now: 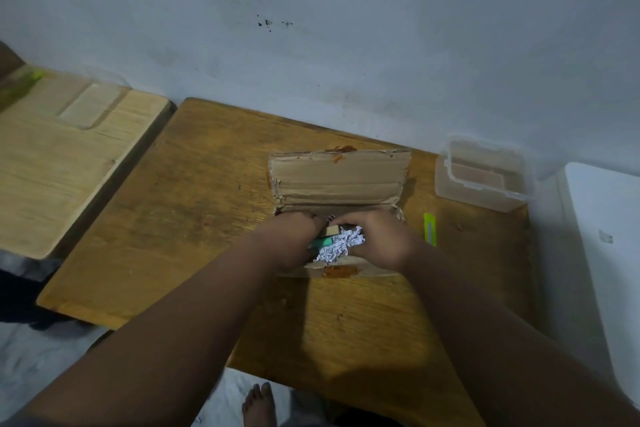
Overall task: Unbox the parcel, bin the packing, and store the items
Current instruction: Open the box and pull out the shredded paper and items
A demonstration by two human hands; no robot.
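Observation:
An open cardboard parcel [337, 180] stands on the wooden table [194, 204], its lid flap tilted back toward the wall. Shredded white paper packing [341, 244] fills the box. Both my hands are inside it. My left hand [289, 239] reaches in at the left, beside a green item [323, 242] and a small tan block [333, 230]. My right hand [379, 239] lies over the shredded paper at the right, fingers curled into it. Whether either hand grips anything is hidden by the fingers and paper.
A clear plastic container [485, 173] stands open at the table's back right. A green utility knife [430, 229] lies just right of the box. A lighter wooden board [69, 156] sits at the left, a white surface [606, 236] at the right. My bare foot [259, 404] shows below the table.

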